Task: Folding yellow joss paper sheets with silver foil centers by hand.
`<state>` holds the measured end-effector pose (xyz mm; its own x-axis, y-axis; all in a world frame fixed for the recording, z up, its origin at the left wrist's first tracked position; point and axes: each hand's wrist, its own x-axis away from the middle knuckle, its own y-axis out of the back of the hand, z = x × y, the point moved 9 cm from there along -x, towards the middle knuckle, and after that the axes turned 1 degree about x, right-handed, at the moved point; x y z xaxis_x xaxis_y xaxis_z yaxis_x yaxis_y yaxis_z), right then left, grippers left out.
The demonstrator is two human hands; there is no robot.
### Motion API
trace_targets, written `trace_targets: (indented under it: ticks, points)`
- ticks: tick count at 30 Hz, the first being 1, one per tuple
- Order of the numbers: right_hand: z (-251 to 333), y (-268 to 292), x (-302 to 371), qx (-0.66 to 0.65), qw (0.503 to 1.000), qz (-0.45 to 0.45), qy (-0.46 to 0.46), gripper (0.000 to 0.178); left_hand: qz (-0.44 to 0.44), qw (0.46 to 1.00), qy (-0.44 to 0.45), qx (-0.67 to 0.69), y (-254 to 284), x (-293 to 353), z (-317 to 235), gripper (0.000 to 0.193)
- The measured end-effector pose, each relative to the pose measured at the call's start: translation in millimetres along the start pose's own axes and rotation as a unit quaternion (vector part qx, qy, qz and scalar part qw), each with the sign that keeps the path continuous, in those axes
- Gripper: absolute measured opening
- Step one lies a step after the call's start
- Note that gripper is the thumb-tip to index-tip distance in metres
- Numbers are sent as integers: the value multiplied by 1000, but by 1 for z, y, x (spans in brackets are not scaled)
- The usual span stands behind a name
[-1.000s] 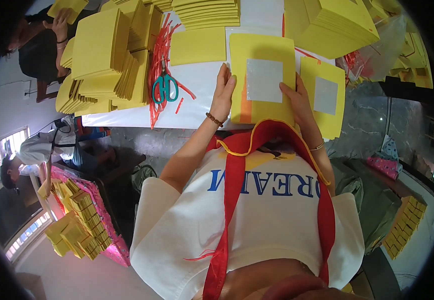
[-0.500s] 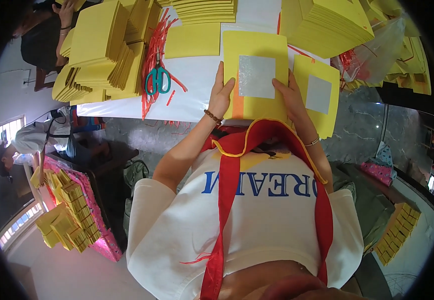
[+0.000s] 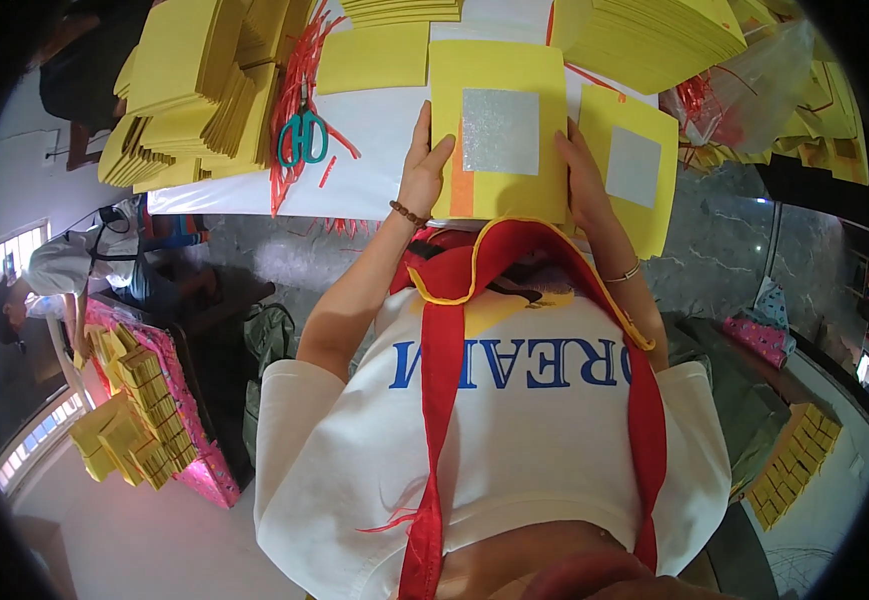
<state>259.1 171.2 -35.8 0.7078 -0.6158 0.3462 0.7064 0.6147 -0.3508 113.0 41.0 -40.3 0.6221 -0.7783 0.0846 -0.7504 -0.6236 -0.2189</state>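
Note:
A stack of yellow joss paper (image 3: 512,195) with a silver foil square and an orange strip lies at the front edge of the table, right before my chest. My left hand (image 3: 422,178) is along its left side, thumb over the top sheet and fingers stretched up the edge. On the opposite side my right hand (image 3: 584,182) presses the right edge, its thumb at the border. The stack is held between both hands; its underside is hidden. Another yellow sheet with a silver square (image 3: 644,210) sits just right of my right hand, partly covered by it.
Teal-handled scissors (image 3: 302,140) rest on red strips (image 3: 284,185) at left. Tall stacks of yellow paper stand left (image 3: 179,60) and far right (image 3: 644,40), near a clear plastic bag (image 3: 754,85). A person (image 3: 84,250) works at a pink-covered table (image 3: 216,480) at left.
The view has shifted a little, so the table things sit higher and further left. My right thumb has slid outward from the silver square to the stack's right border.

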Motion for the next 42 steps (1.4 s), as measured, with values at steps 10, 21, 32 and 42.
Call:
trace_targets:
  ticks: [10,21,32,42]
  points:
    - [-1,-2,3,2,999,-34,-5,49,8,1000,-6,-27,1,-4,3,67]
    - [-1,-7,3,-19,999,-33,-4,47,16,1000,-12,-6,2,-7,4,65]
    - [13,26,23,147,982,-74,90,58,6,999,27,-26,36,17,1,60]
    - [-10,6,33,27,993,-64,94,54,33,996,49,62,-8,34,5,85]
